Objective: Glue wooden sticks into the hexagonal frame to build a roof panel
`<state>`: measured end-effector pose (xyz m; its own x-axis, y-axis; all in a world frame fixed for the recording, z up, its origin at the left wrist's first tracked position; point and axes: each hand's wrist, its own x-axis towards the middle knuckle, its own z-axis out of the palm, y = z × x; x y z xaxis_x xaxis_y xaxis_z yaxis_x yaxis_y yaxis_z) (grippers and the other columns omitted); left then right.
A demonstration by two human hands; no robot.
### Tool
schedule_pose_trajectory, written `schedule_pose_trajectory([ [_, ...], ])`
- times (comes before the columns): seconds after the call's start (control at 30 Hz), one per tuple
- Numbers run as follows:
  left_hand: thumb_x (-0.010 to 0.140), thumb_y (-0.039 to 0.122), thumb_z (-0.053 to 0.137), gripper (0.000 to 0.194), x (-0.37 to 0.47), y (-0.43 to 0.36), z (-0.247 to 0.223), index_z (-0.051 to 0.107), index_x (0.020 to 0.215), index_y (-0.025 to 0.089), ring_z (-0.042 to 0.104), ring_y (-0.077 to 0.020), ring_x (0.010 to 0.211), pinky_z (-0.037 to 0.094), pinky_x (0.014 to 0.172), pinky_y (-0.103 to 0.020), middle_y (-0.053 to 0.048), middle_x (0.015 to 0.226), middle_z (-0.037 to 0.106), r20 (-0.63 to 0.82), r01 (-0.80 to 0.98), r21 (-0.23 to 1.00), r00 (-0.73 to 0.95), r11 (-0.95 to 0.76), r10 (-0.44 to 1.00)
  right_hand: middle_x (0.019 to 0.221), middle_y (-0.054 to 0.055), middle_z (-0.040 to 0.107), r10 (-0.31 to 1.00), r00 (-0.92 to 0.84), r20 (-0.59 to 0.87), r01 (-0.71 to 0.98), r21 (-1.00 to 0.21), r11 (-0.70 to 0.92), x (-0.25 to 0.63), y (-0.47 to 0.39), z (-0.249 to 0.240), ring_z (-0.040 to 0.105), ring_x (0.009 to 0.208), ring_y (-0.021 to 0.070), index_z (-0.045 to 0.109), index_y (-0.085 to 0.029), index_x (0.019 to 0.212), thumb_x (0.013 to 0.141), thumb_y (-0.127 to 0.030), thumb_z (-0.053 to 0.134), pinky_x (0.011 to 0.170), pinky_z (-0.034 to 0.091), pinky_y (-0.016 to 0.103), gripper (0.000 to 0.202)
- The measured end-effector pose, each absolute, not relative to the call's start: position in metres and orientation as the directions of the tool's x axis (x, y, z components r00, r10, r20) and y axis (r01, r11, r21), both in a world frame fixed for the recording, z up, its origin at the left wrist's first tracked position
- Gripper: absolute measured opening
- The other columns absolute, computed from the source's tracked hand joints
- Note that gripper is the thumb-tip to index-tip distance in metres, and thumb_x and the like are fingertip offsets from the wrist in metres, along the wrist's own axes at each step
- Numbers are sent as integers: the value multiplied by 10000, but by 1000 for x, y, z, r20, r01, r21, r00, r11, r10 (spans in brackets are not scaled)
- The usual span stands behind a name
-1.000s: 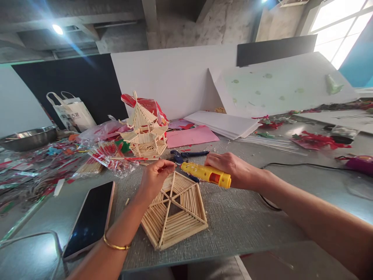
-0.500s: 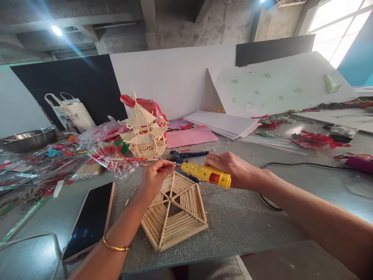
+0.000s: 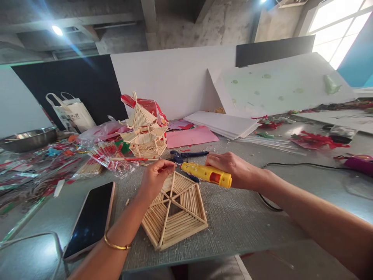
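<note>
My right hand (image 3: pixel 225 165) grips a yellow hot glue gun (image 3: pixel 205 173), its nozzle pointing left toward my left fingertips. My left hand (image 3: pixel 157 177) is closed in a pinch close to that nozzle; what sits between the fingers is too small and hidden to name. Below both hands a hexagonal wooden-stick panel (image 3: pixel 182 230) lies on the table, with spokes meeting at its middle and rows of sticks filling its sections. Blue-handled pliers (image 3: pixel 194 154) lie just behind the glue gun, partly covered by it.
A small stick pagoda (image 3: pixel 143 134) stands behind my left hand. A smartphone (image 3: pixel 90 219) lies at left, near wrapped sticks (image 3: pixel 107 157) and plastic scraps. Pink paper (image 3: pixel 190 136) and white boards (image 3: pixel 223 122) lie at the back. A black cord (image 3: pixel 305 165) runs across the right.
Almost nothing differs. Both hands and the glue gun keep their places, with only a very slight shift of the view.
</note>
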<state>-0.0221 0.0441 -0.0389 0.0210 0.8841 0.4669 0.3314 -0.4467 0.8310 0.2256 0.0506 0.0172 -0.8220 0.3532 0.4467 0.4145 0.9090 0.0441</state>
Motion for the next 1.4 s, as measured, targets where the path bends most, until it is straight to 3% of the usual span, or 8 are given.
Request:
schedule_pose_trajectory([
  [0.73, 733, 327, 634, 152, -20, 41, -35, 685, 808, 205, 605, -139, 703, 468, 671, -242, 6, 752, 687, 441, 326, 848, 7, -418, 898, 637, -9, 445, 320, -823, 469, 392, 60, 918, 227, 52, 17, 358, 533, 83, 438, -170, 715, 876, -304, 438, 483, 256, 235, 209],
  [0.9, 710, 363, 652, 183, -20, 44, -38, 690, 779, 198, 589, -141, 677, 461, 664, -251, 1, 727, 676, 423, 300, 867, -21, -398, 906, 661, 0, 463, 375, -821, 431, 428, 28, 904, 227, 51, 18, 384, 558, 86, 448, -164, 719, 877, -338, 445, 505, 278, 237, 235],
  [1.1, 640, 375, 705, 236, -19, 43, -36, 683, 771, 180, 590, -147, 687, 454, 661, -256, -10, 726, 672, 290, 192, 942, -56, -275, 955, 719, 21, 506, 485, -764, 425, 537, 1, 844, 226, 56, 11, 432, 610, 100, 484, -153, 762, 837, -338, 508, 546, 310, 241, 202],
  [1.4, 641, 359, 703, 224, -16, 35, -28, 677, 762, 173, 576, -136, 688, 444, 685, -246, -3, 725, 668, 260, 186, 951, -49, -247, 964, 759, 35, 539, 412, -737, 535, 417, -120, 901, 225, 56, 10, 471, 663, 112, 508, -155, 843, 840, -421, 510, 614, 370, 242, 266],
])
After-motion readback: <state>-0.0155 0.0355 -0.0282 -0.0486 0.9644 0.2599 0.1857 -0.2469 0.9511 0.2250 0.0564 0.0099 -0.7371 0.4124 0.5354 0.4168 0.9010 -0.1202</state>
